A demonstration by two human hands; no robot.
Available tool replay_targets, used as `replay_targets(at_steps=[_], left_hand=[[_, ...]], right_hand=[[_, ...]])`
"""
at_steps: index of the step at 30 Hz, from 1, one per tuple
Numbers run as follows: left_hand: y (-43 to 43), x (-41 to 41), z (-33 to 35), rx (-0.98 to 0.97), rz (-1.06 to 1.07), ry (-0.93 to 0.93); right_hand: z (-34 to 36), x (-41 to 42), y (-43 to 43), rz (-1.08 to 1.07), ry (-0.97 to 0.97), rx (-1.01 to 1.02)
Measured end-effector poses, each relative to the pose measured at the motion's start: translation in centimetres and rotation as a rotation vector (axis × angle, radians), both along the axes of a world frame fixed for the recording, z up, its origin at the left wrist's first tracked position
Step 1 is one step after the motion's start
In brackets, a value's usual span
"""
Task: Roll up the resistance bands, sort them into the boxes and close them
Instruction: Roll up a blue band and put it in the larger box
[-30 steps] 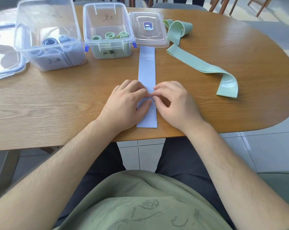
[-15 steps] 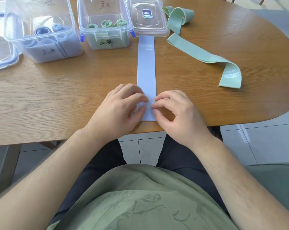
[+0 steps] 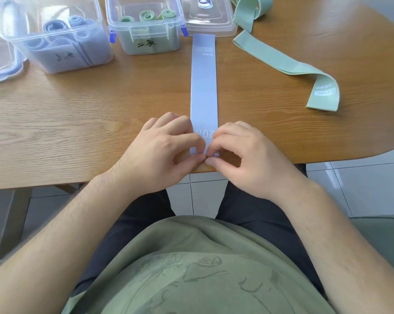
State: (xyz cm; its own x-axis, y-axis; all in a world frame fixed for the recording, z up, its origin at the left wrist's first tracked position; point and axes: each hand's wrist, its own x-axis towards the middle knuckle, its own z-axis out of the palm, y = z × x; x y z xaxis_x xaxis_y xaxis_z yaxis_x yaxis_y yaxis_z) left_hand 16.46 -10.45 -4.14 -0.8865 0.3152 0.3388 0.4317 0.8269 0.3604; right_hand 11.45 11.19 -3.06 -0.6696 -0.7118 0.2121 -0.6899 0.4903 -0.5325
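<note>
Both left hand (image 3: 159,155) and right hand (image 3: 248,162) pinch blue band (image 3: 204,87), covering its near end.

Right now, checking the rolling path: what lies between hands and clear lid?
Head view: only the blue band, flat on the table, from left hand and right hand to the clear lid.

So I've got the blue band (image 3: 204,87) lying flat and straight on the tabletop (image 3: 100,109), green band (image 3: 282,64) loose to its right, blue-roll box (image 3: 55,62) and green-roll box (image 3: 132,45) open behind.
</note>
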Motion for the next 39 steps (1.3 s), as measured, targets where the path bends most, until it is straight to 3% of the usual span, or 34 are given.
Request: replay_targets(at_steps=[11,18,31,39], left_hand=[[-0.7,-0.9,1.2,-0.024,-0.021,-0.117],[-0.5,-1.2,0.8,-0.004,-0.053,-0.088],[-0.1,-2.2,1.4,0.060,-0.074,-0.215],[0.2,-1.3,0.7,0.077,-0.083,-0.114]], right_hand=[[1.7,-1.7,-0.5,0.094,-0.084,0.154],[1.7,-1.2,-0.7,0.033,-0.164,0.172],[2.4,-2.0,-1.2,-0.033,-0.285,0.203],[2.6,-1.7,-1.0,-0.053,-0.292,0.184]])
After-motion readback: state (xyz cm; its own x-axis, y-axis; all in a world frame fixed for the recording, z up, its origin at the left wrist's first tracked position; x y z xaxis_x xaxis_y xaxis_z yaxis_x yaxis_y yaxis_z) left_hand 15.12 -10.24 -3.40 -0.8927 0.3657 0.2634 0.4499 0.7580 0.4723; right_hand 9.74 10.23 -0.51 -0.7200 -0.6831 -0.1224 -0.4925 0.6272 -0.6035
